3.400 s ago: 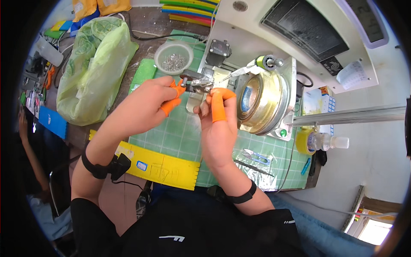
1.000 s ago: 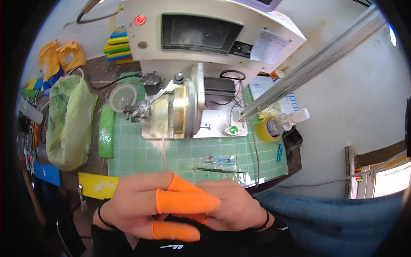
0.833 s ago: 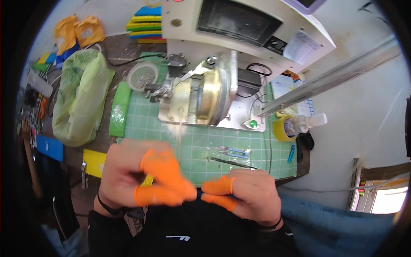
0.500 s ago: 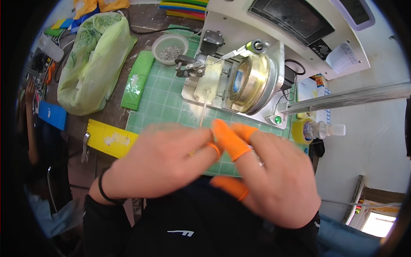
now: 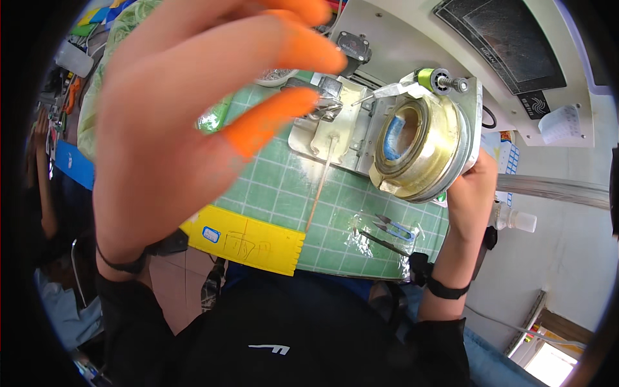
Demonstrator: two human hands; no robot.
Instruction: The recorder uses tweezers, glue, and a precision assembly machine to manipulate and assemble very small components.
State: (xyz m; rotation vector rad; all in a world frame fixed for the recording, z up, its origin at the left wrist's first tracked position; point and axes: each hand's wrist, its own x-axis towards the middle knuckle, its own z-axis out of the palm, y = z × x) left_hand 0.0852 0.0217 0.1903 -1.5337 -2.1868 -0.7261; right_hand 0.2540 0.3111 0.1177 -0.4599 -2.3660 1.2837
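- The small metal clamp [image 5: 327,108] sits at the left end of the machine [image 5: 400,45], beside its pale plate [image 5: 349,106]; I can't make out whether anything is in its grip.
- Right of it stands the brass-coloured ring [image 5: 445,158], its opening turned left. Over the far side a slim arm [image 5: 393,89] with a green spool [image 5: 425,79] points at the plate. I'd keep my fingers out of the span between clamp and ring.
- My left hand [image 5: 161,135] is raised and blurred, thumb and fingers spread in orange covers, nothing visible between them. The thumb overlaps the clamp in view, but I can't tell if they touch; holding it clear and steady seems wise.
- My right hand [image 5: 474,193] is at the right of the ring, fingers hidden behind, so I can't tell how they're set. Working by feel, I'd use light pressure and keep the wrist off the ring.
- A thin stick [image 5: 319,193] runs from the plate to the near side over the green mat [image 5: 277,193], down to the yellow strip [image 5: 251,244]; my left forearm should avoid knocking it.
- The snips [image 5: 394,228] and dark tweezers [image 5: 380,242] lie left of my right wrist, where my strap [image 5: 448,290] could drag them.
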